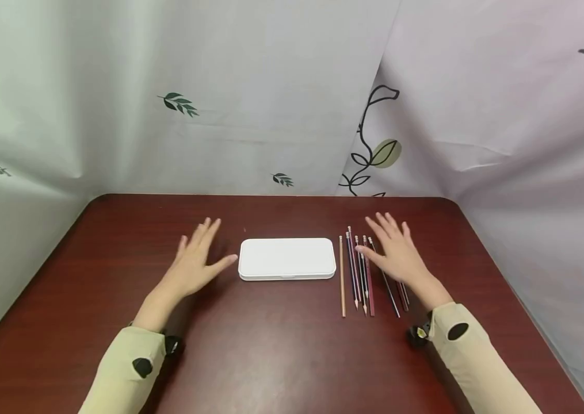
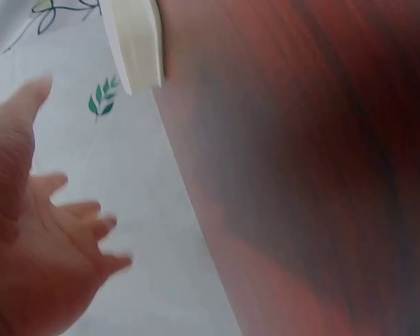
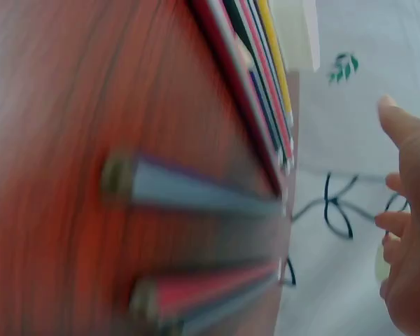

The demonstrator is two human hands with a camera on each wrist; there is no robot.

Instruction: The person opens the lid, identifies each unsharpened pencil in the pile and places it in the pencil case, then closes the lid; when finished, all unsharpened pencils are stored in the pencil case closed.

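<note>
A closed white pencil case point(image 1: 286, 259) lies flat near the middle of the table, and its end shows in the left wrist view point(image 2: 136, 45). Just left of it is my left hand point(image 1: 191, 269), fingers spread, the thumb close to the case's left end; it holds nothing. Several pencils point(image 1: 356, 276) lie side by side to the right of the case, a yellowish one point(image 1: 342, 282) nearest to it. Over the right-hand pencils my right hand point(image 1: 397, 259) hovers with fingers spread, hiding parts of some. The right wrist view shows a grey-blue pencil point(image 3: 203, 189) apart from the main group, blurred.
The dark red wooden table point(image 1: 281, 351) has rounded far corners. A pale cloth point(image 1: 271, 115) with printed leaves hangs behind it and along both sides. Dark wrist devices sit at both cuffs.
</note>
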